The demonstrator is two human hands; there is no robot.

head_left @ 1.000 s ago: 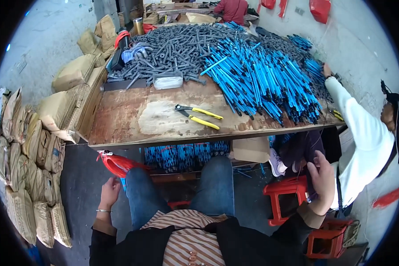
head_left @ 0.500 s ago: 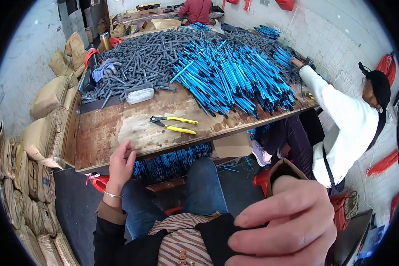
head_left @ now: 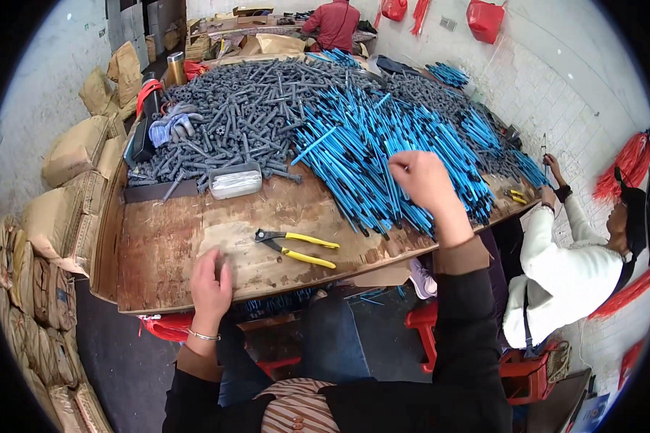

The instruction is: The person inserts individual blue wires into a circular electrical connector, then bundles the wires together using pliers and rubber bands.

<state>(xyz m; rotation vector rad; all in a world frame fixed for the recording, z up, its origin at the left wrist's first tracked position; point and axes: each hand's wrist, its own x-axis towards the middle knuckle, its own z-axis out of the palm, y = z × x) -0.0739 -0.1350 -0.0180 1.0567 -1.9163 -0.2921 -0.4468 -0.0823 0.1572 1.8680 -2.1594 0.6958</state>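
Note:
My left hand (head_left: 211,289) is at the front edge of the wooden table (head_left: 162,249), thumb apart from its bent fingers, with nothing visible in it. My right hand (head_left: 424,182) is over the right part of a big heap of blue sticks with black ends (head_left: 354,155). Its fingers curl together, and I cannot make out whether anything is between them. Yellow-handled nippers (head_left: 310,237) lie on the tabletop between my hands, jaws pointing left. Behind them sits a small clear box (head_left: 236,183) with pale contents, against a pile of grey plastic plugs (head_left: 245,101).
Gloves (head_left: 175,124) and a steel flask (head_left: 175,68) are at the pile's left. Brown sacks (head_left: 76,155) are stacked along the left side. A co-worker in a white top (head_left: 567,278) sits at right by a red stool (head_left: 527,375); another person in red (head_left: 332,27) is at the back.
My right hand has gone from close in front of me, low on the right, out over the blue sticks. The co-worker at right now has both hands raised near the heap's right end.

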